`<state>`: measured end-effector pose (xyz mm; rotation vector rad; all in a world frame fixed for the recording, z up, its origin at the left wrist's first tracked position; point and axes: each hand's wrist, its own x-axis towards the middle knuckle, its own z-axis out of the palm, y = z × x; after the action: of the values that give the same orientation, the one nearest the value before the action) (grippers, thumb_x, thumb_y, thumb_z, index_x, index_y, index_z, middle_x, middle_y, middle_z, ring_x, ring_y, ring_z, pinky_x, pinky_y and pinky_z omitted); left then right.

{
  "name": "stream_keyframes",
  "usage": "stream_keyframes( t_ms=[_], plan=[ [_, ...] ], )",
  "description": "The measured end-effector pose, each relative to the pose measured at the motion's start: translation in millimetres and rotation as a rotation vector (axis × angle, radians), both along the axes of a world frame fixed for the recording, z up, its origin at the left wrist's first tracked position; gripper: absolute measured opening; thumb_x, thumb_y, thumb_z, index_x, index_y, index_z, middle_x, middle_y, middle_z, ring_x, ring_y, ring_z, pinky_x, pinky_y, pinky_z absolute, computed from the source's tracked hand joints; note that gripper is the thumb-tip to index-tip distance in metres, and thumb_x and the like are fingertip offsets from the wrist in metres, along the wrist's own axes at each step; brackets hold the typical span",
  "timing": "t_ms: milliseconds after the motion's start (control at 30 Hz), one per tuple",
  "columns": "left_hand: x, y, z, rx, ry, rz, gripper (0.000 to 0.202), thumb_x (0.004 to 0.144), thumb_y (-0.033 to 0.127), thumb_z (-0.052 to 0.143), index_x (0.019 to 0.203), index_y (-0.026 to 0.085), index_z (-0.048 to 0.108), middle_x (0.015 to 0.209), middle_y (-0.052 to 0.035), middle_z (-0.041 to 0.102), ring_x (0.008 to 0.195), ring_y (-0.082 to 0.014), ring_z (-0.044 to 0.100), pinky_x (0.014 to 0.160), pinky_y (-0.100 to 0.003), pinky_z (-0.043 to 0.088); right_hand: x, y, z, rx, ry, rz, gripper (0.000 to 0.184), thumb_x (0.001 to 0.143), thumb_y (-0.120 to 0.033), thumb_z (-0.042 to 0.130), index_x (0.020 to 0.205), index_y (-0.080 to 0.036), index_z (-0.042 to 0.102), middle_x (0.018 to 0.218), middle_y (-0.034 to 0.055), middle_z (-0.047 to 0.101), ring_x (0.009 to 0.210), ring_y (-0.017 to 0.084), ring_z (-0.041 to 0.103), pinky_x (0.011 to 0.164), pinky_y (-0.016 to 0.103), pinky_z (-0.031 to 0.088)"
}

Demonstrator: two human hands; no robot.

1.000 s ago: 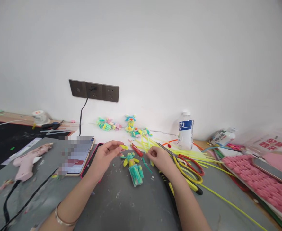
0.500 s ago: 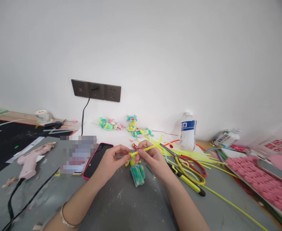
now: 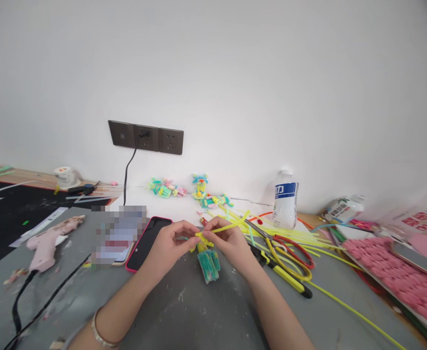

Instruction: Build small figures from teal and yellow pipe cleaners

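Between my hands is a small pipe-cleaner figure with a teal-green lower part and a yellow upper part. My left hand pinches its yellow part from the left. My right hand is closed on a yellow pipe cleaner, whose free end sticks out up and to the right. The fingertips of both hands nearly meet at the yellow part and hide where the strip joins the figure.
Scissors, a yellow-black cutter and loose yellow pipe cleaners lie right. A bottle stands behind them. Phones, a pink glue gun and its cord are left. Finished-looking figures sit by the wall.
My right hand has shifted slightly left, its fingers closer to my left fingertips. The strip's free end has tilted a little lower and to the right.
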<state>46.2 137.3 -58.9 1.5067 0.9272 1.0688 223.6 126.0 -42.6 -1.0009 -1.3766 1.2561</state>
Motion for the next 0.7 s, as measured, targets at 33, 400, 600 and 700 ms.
stream_keyframes(
  t_ms=[33,400,600,700],
  plan=[
    [-0.1,-0.4,0.4,0.002,0.004,0.006,0.013,0.078,0.028,0.071,0.083,0.017,0.069,0.081,-0.0041,0.070,0.079,-0.0179,0.066,0.068,-0.025,0.055,0.4,0.1,-0.2,-0.003,-0.010,0.012,0.038,0.071,-0.052,0.078,0.073,-0.018,0.059,0.063,-0.0033,0.053,0.056,0.011,0.049,0.053,0.025,0.038],
    [-3.0,-2.3,0.2,0.086,0.004,-0.021,0.013,0.082,0.031,0.070,0.086,0.019,0.071,0.082,-0.0031,0.069,0.079,-0.0165,0.065,0.069,-0.024,0.054,4.3,-0.9,1.9,-0.044,-0.029,0.039,0.039,0.072,-0.053,0.076,0.075,-0.018,0.059,0.064,-0.0031,0.053,0.059,0.012,0.048,0.056,0.025,0.037],
    [-3.0,-2.7,1.5,0.052,-0.056,-0.035,0.012,0.079,0.030,0.073,0.080,0.018,0.072,0.077,-0.0024,0.069,0.076,-0.0155,0.064,0.066,-0.023,0.052,3.7,-1.1,0.8,-0.033,-0.015,0.050,0.038,0.073,-0.053,0.077,0.075,-0.018,0.060,0.065,-0.0035,0.051,0.058,0.011,0.045,0.055,0.024,0.034],
    [-1.7,-1.7,4.1,0.016,-0.115,-0.051,0.013,0.077,0.030,0.075,0.077,0.017,0.071,0.075,-0.0020,0.069,0.073,-0.0145,0.064,0.067,-0.023,0.052,3.7,-1.4,2.1,-0.023,-0.003,0.051,0.037,0.073,-0.052,0.077,0.075,-0.018,0.061,0.066,-0.0030,0.052,0.060,0.011,0.045,0.056,0.025,0.035]
  ],
)
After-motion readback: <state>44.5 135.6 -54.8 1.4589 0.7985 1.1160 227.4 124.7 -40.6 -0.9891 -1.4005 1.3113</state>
